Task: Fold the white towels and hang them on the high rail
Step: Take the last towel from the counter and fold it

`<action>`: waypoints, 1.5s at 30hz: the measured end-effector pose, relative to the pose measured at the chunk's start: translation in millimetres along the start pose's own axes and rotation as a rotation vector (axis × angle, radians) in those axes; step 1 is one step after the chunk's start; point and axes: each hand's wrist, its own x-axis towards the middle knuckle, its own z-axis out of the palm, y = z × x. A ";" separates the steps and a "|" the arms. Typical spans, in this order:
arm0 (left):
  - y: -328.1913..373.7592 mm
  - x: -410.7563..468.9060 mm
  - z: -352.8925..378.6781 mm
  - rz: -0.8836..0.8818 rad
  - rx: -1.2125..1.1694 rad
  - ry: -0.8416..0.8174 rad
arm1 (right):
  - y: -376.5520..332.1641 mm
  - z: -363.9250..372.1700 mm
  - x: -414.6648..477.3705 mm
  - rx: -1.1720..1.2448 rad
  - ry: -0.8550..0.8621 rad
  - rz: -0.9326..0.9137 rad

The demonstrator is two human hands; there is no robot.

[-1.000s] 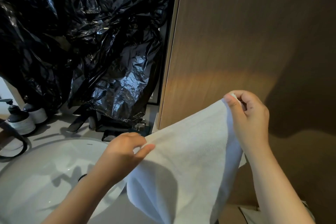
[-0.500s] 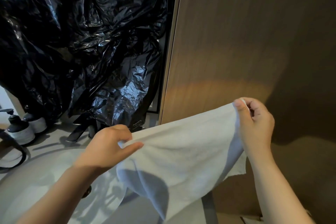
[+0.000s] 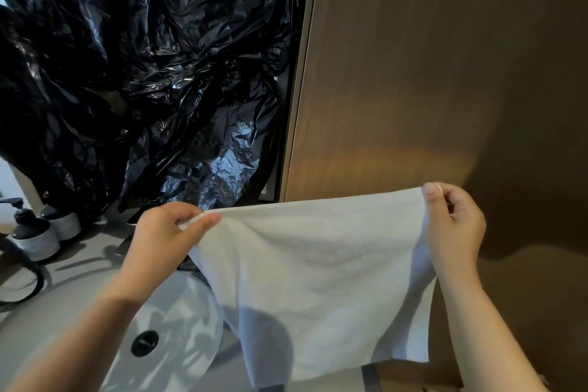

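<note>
White towel (image 3: 318,280) held spread at chest height: the left hand (image 3: 159,239) pinches its upper left corner and the right hand (image 3: 455,226) pinches its upper right corner, each between thumb and curled fingers, both forearms cut off by the lower frame edge. The hanging cloth hides the right rim of a white sink basin (image 3: 187,328), beyond which two dark pump dispensers (image 3: 35,232) stand side by side at far left. Farthest back, crumpled black plastic sheeting (image 3: 143,73) conceals whatever lies behind it, beside a brown wood-grain panel (image 3: 429,73).
</note>
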 end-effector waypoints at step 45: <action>2.5 -3.5 12.3 0.052 0.029 0.127 | 67.0 1.3 -31.0 -0.193 -0.032 0.188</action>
